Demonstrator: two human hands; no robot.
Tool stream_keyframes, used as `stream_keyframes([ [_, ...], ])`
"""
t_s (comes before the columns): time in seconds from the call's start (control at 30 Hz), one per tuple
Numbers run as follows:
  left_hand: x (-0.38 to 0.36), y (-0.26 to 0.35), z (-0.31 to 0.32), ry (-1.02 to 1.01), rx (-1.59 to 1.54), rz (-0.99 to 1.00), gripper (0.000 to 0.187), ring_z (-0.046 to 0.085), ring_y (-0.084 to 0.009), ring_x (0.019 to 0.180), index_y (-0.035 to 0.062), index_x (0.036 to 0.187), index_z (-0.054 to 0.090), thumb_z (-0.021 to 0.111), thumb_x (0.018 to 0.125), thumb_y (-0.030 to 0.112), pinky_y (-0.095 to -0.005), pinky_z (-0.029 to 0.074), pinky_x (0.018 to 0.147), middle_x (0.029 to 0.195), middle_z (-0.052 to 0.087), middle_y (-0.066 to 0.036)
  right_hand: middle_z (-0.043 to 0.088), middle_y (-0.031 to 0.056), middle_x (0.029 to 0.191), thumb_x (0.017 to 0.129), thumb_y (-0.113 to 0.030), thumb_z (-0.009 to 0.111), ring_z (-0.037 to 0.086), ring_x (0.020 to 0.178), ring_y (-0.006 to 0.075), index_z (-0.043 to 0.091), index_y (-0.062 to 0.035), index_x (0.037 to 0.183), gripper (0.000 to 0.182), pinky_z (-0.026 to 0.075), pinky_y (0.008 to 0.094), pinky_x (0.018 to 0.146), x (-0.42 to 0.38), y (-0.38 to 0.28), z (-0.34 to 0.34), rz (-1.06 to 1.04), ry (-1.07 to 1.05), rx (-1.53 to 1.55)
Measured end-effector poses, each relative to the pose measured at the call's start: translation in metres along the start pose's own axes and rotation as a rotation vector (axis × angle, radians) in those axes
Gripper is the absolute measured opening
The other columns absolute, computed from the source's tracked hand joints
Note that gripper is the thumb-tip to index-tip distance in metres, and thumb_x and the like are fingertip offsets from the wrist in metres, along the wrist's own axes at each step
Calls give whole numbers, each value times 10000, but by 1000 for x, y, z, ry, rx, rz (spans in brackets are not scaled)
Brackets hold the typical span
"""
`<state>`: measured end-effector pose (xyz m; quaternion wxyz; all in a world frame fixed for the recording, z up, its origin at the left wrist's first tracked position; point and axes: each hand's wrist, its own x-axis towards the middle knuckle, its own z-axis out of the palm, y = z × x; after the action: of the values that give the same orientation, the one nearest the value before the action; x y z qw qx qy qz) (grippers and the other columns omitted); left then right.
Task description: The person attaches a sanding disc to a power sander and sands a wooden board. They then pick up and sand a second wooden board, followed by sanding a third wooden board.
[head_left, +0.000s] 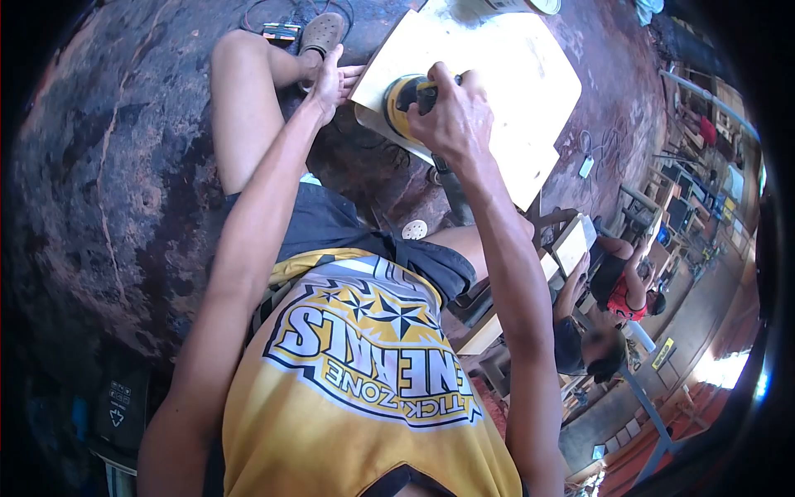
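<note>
My right hand (457, 116) is wrapped over the top of a yellow and black power sander (396, 109). The sander lies on a pale board (522, 74), close to its near left edge. At the board's left side is my left hand (331, 83), its fingers stretched out to the edge and its thumb pointing up. A dark hose or cord (451, 186) hangs below my right wrist, at the board's near edge.
A white container (542, 5) stands at the board's far side. A small box-like item (281, 31) lies on the stained floor beside my clog (323, 33). Other people (625, 298) sit at the right among wooden pieces. A cord (586, 166) lies beyond the board.
</note>
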<state>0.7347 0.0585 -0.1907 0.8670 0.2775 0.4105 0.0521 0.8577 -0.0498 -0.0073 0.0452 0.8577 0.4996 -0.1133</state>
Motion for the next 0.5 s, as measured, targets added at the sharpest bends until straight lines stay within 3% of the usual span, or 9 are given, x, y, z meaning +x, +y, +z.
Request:
stream_keyframes([
  [0.23, -3, -4, 2, 21, 72, 18, 970, 664, -140, 1025, -6, 1436, 499, 240, 923, 776, -285, 451, 916, 1307, 663, -108, 605, 239, 1045, 762, -328, 750, 671, 941, 418, 618, -134, 1199, 496, 561, 495, 781, 13, -1, 0, -24, 1, -37],
  [0.37, 1, -1, 2, 24, 58, 19, 967, 658, -160, 1075, -6, 1454, 477, 245, 927, 771, -307, 446, 979, 1322, 651, -123, 612, 246, 1064, 747, -345, 749, 675, 957, 423, 619, -138, 1214, 527, 566, 491, 789, 22, -2, -2, -12, 15, -28],
  [0.43, 2, -2, 2, 51, 73, 6, 963, 619, -181, 1121, 29, 1385, 573, 253, 901, 799, -329, 407, 993, 1291, 663, -111, 611, 249, 1071, 745, -347, 749, 676, 960, 423, 618, -139, 1216, 531, 567, 490, 788, 29, -2, -2, -14, 18, -43],
  [0.5, 2, -3, 2, 48, 71, 14, 972, 617, -189, 1127, 28, 1390, 568, 258, 896, 805, -336, 403, 1001, 1293, 660, -119, 610, 251, 1078, 744, -349, 749, 677, 962, 424, 617, -141, 1218, 535, 567, 490, 788, 33, -5, -1, -13, 16, -57],
])
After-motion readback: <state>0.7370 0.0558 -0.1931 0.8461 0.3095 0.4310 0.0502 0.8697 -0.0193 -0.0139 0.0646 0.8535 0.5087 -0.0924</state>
